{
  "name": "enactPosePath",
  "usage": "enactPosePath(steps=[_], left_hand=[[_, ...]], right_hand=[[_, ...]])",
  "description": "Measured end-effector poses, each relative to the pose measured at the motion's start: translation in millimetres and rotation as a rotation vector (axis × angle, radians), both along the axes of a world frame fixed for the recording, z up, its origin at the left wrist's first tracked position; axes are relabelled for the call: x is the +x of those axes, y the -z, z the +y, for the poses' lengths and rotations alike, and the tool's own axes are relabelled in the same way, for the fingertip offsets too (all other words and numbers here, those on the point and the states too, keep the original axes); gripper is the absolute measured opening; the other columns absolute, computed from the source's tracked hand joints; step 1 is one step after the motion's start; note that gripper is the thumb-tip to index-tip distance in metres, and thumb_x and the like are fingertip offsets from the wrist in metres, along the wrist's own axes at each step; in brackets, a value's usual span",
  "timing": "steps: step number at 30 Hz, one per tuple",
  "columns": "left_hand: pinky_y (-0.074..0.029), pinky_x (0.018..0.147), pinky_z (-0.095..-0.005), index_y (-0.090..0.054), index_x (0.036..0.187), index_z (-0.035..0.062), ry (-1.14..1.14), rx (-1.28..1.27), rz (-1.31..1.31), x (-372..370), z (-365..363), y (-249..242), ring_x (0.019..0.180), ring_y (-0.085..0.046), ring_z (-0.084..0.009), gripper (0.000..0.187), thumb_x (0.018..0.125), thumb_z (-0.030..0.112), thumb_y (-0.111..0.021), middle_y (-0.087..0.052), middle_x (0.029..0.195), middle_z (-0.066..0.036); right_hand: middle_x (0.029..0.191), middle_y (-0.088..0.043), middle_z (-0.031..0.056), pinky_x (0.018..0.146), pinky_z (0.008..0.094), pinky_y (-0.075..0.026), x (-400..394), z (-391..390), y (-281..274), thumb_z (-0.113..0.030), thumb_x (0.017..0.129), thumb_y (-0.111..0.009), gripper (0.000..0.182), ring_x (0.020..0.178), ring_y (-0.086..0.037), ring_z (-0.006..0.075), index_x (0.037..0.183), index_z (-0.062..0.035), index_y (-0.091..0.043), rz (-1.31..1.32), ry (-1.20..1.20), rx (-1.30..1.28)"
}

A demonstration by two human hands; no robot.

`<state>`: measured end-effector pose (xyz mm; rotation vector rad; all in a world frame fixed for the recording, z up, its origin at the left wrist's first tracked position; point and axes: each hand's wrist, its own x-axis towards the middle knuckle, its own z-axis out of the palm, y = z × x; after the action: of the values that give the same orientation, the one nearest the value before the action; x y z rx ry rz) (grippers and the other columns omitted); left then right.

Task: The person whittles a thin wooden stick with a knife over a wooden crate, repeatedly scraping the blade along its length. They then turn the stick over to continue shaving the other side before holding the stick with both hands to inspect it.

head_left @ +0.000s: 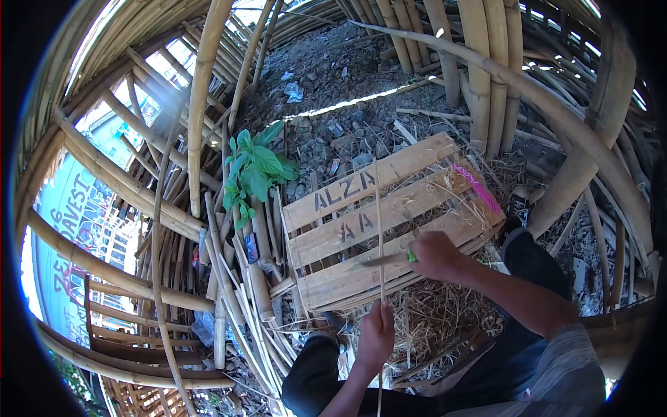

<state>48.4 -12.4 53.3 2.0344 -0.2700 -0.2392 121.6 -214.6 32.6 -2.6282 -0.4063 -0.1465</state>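
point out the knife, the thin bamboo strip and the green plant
knife (393, 260): head view, on the blade near the handle
thin bamboo strip (380, 224): head view, on the length above the left hand (376, 335)
green plant (266, 161): head view, on a broad leaf

Strip (381, 288): long, thin, pale, nearly straight, gripped in the left hand (376, 337), extending beyond both ways. Knife (389, 260): green-handled, in the right hand (438, 256), blade across the strip, contact unclear.

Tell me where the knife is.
In the head view, the green-handled knife is just right of centre, in the right hand, its blade crossing the bamboo strip over the lettered crate.
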Motion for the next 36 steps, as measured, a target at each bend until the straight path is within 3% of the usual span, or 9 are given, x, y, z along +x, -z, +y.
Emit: enactPosePath(steps=[5,7,12,15,19,21,24,33,36], left_hand=[[-0.028,0.044,-0.0308,-0.038,0.068,-0.0001,0.018,0.003,-0.08,-2,0,-1,0.043,-0.032,-0.0128,0.033,0.095,0.017,-0.032,-0.038,0.048,-0.006],[-0.029,0.045,-0.0452,-0.04,0.076,-0.0025,0.024,0.023,-0.055,-9,-2,-9,0.048,-0.043,-0.0423,0.023,0.093,0.013,-0.036,-0.043,0.052,-0.023],[-0.029,0.045,-0.0439,-0.041,0.076,-0.0029,0.051,-0.006,-0.055,-13,-1,2,0.047,-0.043,-0.0408,0.025,0.093,0.015,-0.036,-0.042,0.051,-0.021],[-0.029,0.046,-0.0293,-0.037,0.067,0.0012,0.007,-0.113,0.016,-8,2,6,0.047,-0.029,-0.0096,0.035,0.096,0.02,-0.033,-0.036,0.051,-0.001],[-0.029,0.046,-0.03,-0.038,0.067,0.001,-0.031,-0.049,0.012,-5,4,4,0.046,-0.032,-0.0117,0.034,0.095,0.02,-0.033,-0.037,0.051,-0.003],[-0.03,0.045,-0.043,-0.043,0.076,-0.0038,0.009,0.041,-0.062,-12,2,-3,0.046,-0.041,-0.041,0.027,0.093,0.016,-0.036,-0.043,0.053,-0.022],[-0.03,0.046,-0.044,-0.042,0.076,-0.0034,0.053,0.022,-0.063,-19,-2,-5,0.049,-0.041,-0.0435,0.026,0.093,0.015,-0.036,-0.043,0.053,-0.023],[-0.029,0.044,-0.0381,-0.039,0.071,-0.0028,0.007,0.057,-0.193,-13,-5,-3,0.04,-0.038,-0.0278,0.028,0.093,0.014,-0.036,-0.041,0.048,-0.016],[-0.029,0.044,-0.0388,-0.04,0.071,-0.0021,0.033,0.056,-0.086,-19,-4,-7,0.041,-0.039,-0.0287,0.028,0.093,0.015,-0.035,-0.04,0.048,-0.015]], right_hand=[[0.059,-0.058,0.0163,0.058,0.043,-0.048,-4,12,5,-0.021,0.063,-0.064,0.017,0.058,-0.06,0.0314,0.065,-0.0038,-0.062,-0.094,-0.102,0.046],[0.059,-0.058,0.0166,0.058,0.0427,-0.048,10,1,4,-0.02,0.063,-0.064,0.017,0.058,-0.06,0.0316,0.065,-0.0035,-0.062,-0.114,-0.047,0.086],[0.059,-0.059,0.0171,0.056,0.0423,-0.048,34,-27,-6,-0.02,0.063,-0.063,0.018,0.057,-0.06,0.0318,0.064,-0.0026,-0.062,-0.169,0.284,-0.081],[0.057,-0.058,0.0167,0.055,0.0428,-0.048,13,-2,1,-0.02,0.064,-0.064,0.018,0.056,-0.06,0.0324,0.063,-0.0027,-0.062,-0.169,0.161,0.005],[0.056,-0.058,0.0161,0.054,0.0426,-0.048,-23,36,-4,-0.02,0.065,-0.064,0.016,0.054,-0.06,0.0323,0.061,-0.0039,-0.061,-0.116,-0.124,-0.008],[0.056,-0.058,0.0162,0.055,0.0429,-0.048,-8,18,-6,-0.02,0.064,-0.064,0.016,0.054,-0.06,0.0323,0.061,-0.004,-0.061,-0.149,-0.047,0.011],[0.056,-0.058,0.0158,0.055,0.0433,-0.048,33,-25,-2,-0.02,0.063,-0.065,0.017,0.054,-0.06,0.0315,0.061,-0.0037,-0.061,-0.219,0.308,-0.08],[0.056,-0.058,0.0146,0.055,0.043,-0.048,-8,20,1,-0.02,0.066,-0.061,0.017,0.053,-0.06,0.0321,0.06,-0.004,-0.062,-0.184,-0.127,0.048],[0.057,-0.058,0.0159,0.055,0.0428,-0.049,31,-14,2,-0.02,0.065,-0.063,0.017,0.055,-0.06,0.0311,0.06,-0.0035,-0.062,0.063,0.364,0.11]])
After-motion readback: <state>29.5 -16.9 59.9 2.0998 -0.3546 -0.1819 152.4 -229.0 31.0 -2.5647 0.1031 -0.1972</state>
